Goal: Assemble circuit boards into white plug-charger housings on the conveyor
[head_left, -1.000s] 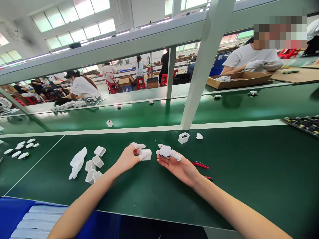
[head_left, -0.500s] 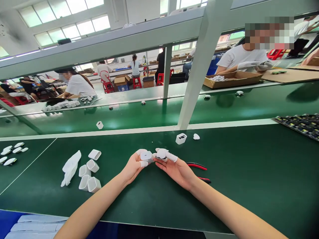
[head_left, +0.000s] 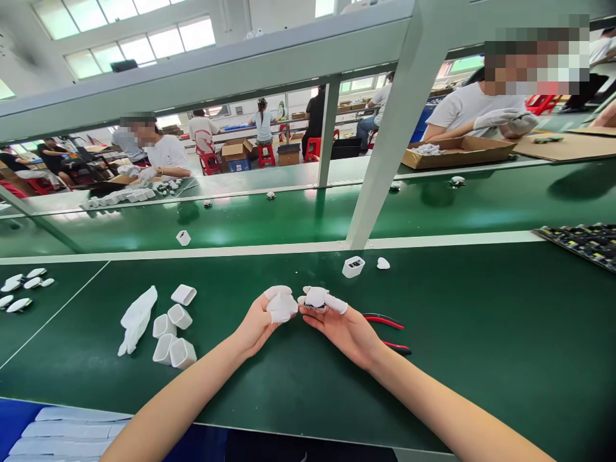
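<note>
My left hand (head_left: 256,326), with white finger cots on its fingertips, is closed on a white plastic charger housing (head_left: 289,308). Close beside it, my right hand (head_left: 347,330) pinches a charger circuit board with a white cap (head_left: 316,298), whose dark parts show along the lower edge. The two pieces are very near each other; whether they touch I cannot tell. Several hollow white housings (head_left: 183,353) stand to the left, beside a crumpled white glove (head_left: 138,321). Red-handled pliers (head_left: 385,321) lie partly hidden behind my right wrist.
A white housing with dark slots (head_left: 353,267) and a small white piece (head_left: 383,263) lie beyond my hands. Capped boards (head_left: 19,305) sit at far left, a panel of circuit boards (head_left: 582,244) at right. A slanted post (head_left: 380,154) rises ahead; co-workers sit across the green belt (head_left: 250,221).
My left hand has turned the housing, so its slotted end face no longer shows. My right hand keeps hold of the capped board. Small pieces on the belt have shifted slightly left.
</note>
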Demonstrator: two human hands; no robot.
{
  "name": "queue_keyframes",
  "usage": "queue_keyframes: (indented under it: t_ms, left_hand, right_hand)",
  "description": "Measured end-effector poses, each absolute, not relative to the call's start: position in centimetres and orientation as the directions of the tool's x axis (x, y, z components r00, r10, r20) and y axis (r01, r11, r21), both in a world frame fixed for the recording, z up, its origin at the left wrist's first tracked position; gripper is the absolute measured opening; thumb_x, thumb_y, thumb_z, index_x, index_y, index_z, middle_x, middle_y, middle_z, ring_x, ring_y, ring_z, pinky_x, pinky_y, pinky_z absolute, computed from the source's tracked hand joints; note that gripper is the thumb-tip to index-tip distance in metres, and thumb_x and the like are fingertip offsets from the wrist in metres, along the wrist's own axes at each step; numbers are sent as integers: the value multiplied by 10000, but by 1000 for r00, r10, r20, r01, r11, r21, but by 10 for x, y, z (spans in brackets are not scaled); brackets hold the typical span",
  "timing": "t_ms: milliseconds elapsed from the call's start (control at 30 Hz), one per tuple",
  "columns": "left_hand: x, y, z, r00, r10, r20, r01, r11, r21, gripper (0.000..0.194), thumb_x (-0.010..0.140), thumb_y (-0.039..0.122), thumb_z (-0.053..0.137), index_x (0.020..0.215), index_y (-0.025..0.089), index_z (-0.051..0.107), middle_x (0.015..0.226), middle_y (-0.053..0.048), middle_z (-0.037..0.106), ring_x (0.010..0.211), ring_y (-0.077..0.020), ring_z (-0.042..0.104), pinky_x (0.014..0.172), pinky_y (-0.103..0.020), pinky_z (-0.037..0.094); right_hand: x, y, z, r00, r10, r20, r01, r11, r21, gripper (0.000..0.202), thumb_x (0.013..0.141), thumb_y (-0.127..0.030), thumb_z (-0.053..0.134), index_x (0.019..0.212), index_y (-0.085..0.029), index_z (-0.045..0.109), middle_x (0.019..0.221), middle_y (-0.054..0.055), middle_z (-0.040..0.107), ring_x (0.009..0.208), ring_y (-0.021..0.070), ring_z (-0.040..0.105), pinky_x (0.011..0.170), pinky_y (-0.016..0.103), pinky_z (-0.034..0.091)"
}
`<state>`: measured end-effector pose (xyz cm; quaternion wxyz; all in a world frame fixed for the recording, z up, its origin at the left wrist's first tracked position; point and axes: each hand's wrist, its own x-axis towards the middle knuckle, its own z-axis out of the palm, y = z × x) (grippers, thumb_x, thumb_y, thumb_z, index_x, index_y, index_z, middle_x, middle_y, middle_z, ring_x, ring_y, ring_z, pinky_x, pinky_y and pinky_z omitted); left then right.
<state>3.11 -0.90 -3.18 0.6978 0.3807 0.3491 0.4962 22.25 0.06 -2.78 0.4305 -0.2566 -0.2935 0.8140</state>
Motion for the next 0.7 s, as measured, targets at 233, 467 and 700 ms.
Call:
queue_keyframes:
  t_ms: [233, 467, 700]
  left_hand:
    - [34, -14, -34, 256, 958, 131, -189, -84, 978, 336, 675, 161, 753, 935, 196, 543, 1068, -49, 622, 990, -191, 615, 893, -326, 469]
    - [40, -19, -43, 152, 984, 96, 262, -134, 956, 417, 721, 178, 670, 1088, 213, 476, 927, -22, 633, 864, -175, 630, 848, -327, 496]
    - [36, -10, -79, 160, 981, 109, 483, -174, 858, 390, 693, 312, 623, 1070, 217, 594, 1056, -44, 669, 944, -253, 656, 845, -354, 527]
  right_hand:
    - [225, -3, -22, -488, 870, -64, -569, -373, -733, 390, 751, -371, 695, 1105, -210, 685, 997, 53, 721, 950, 214, 641, 1022, 429, 385]
    - [220, -2, -22, -440, 893, -92, -545, -347, -763, 351, 705, -336, 756, 1031, -219, 697, 984, 15, 694, 1036, 193, 595, 1001, 355, 389]
    - [214, -9, -27, -354, 927, -124, -410, -273, -870, 468, 505, -346, 872, 913, -174, 724, 811, 12, 683, 863, 184, 630, 946, 377, 414]
